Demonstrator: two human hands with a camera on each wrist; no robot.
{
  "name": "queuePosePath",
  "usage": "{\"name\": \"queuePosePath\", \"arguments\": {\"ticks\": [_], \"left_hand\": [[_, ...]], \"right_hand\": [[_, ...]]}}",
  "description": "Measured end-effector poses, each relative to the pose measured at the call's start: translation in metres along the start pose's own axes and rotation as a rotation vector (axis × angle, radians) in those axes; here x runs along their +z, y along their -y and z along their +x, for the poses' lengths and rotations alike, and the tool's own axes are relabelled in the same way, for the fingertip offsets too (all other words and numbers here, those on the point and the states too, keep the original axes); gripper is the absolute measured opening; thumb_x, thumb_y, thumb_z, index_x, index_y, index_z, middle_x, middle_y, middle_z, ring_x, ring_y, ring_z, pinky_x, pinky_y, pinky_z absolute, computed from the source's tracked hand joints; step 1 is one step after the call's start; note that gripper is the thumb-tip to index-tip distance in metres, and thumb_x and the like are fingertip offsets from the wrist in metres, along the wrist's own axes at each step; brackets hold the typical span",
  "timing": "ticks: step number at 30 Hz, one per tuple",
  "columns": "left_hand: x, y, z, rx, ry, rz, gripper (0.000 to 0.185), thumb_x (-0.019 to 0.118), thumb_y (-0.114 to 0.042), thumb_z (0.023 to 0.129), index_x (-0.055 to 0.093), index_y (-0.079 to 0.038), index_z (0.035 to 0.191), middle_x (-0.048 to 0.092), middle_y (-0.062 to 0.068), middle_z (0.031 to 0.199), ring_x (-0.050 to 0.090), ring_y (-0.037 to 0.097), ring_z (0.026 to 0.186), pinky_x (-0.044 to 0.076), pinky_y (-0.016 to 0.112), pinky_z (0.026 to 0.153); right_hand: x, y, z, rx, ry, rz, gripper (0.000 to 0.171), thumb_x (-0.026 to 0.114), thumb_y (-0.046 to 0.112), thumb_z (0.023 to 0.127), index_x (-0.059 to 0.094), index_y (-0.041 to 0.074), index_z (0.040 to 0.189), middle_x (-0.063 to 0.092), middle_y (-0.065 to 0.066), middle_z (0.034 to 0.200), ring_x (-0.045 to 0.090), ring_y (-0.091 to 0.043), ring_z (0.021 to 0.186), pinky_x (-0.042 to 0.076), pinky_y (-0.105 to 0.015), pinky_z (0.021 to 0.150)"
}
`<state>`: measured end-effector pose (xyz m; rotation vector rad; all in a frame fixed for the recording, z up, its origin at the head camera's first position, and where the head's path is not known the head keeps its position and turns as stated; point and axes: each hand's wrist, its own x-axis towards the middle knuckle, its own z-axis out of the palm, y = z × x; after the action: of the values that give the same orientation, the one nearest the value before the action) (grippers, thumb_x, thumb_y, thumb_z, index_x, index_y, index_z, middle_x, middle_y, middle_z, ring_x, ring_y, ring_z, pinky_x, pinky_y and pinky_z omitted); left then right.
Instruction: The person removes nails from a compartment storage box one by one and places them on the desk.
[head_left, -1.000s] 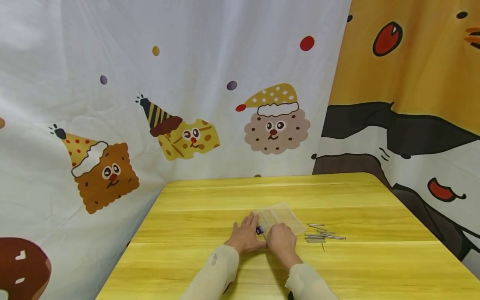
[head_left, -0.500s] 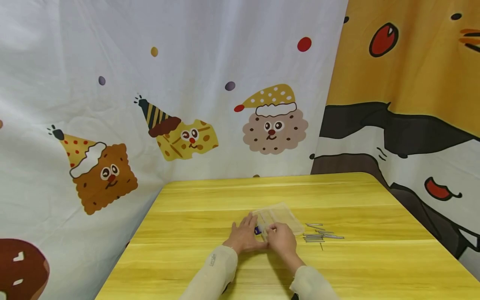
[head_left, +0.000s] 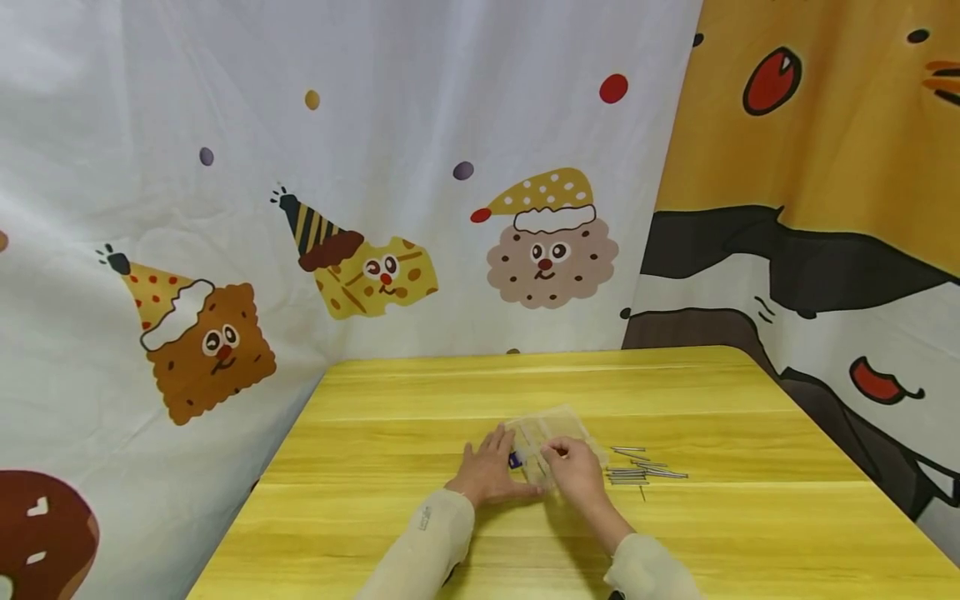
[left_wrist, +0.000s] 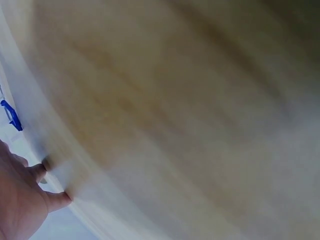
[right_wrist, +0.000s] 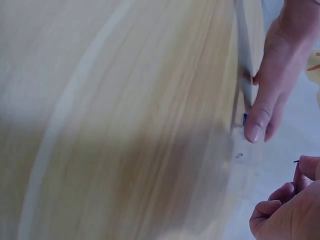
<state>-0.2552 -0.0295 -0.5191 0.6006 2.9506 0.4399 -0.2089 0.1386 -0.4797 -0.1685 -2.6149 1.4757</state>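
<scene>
A clear plastic divided box point(head_left: 562, 423) lies on the table with a blue piece point(head_left: 515, 460) at its left side. My left hand point(head_left: 487, 473) rests spread against the box's left and near edges, thumb stretched along the near side. Over the box's near right part is my right hand point(head_left: 579, 477), thumb and forefinger pinched together. In the right wrist view, a tiny dark thin tip point(right_wrist: 296, 161), like that of a small nail, sticks out from that pinch; its remainder is hidden by the fingers. The left wrist view shows the left fingers point(left_wrist: 59, 200) extended.
To the right of the box lie several long metal nails point(head_left: 633, 475) in a loose group, with one small thin nail point(head_left: 642, 493) apart on the near side. The wooden table point(head_left: 420, 392) meets a printed curtain point(head_left: 420, 100) behind it.
My right hand has moved from the box's near left part slightly right and up, its thumb and forefinger now pinched at the front. The left hand stays almost still; the nails lie unmoved.
</scene>
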Motion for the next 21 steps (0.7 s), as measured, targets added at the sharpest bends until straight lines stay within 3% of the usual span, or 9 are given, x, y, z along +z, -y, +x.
{"name": "queuePosePath", "arguments": {"ticks": [8, 12, 21], "left_hand": [[-0.004, 0.0, -0.002, -0.005, 0.014, -0.02, 0.116, 0.063, -0.081, 0.074, 0.024, -0.011, 0.158, 0.021, 0.014, 0.163, 0.025, 0.032, 0.147, 0.02, 0.065, 0.113], [-0.006, 0.0, -0.004, -0.008, 0.023, -0.013, 0.116, 0.063, -0.081, 0.074, 0.023, -0.011, 0.158, 0.021, 0.014, 0.163, 0.025, 0.033, 0.147, 0.019, 0.064, 0.114], [-0.01, -0.003, -0.006, -0.015, 0.035, -0.005, 0.116, 0.063, -0.081, 0.074, 0.023, -0.012, 0.159, 0.022, 0.013, 0.162, 0.025, 0.031, 0.147, 0.019, 0.063, 0.115]], "right_hand": [[-0.025, -0.01, -0.002, -0.023, 0.02, 0.026, 0.019, 0.062, 0.016, 0.099, 0.072, 0.0, 0.102, 0.063, -0.011, 0.104, 0.056, -0.024, 0.09, 0.049, -0.036, 0.069], [-0.035, -0.016, 0.0, -0.033, 0.043, 0.021, 0.019, 0.062, 0.018, 0.099, 0.072, 0.001, 0.101, 0.064, -0.009, 0.104, 0.057, -0.023, 0.091, 0.05, -0.037, 0.071], [-0.074, -0.039, -0.001, -0.095, 0.191, -0.042, 0.017, 0.059, 0.02, 0.102, 0.067, 0.005, 0.102, 0.059, -0.009, 0.114, 0.052, -0.022, 0.095, 0.046, -0.035, 0.075]]}}
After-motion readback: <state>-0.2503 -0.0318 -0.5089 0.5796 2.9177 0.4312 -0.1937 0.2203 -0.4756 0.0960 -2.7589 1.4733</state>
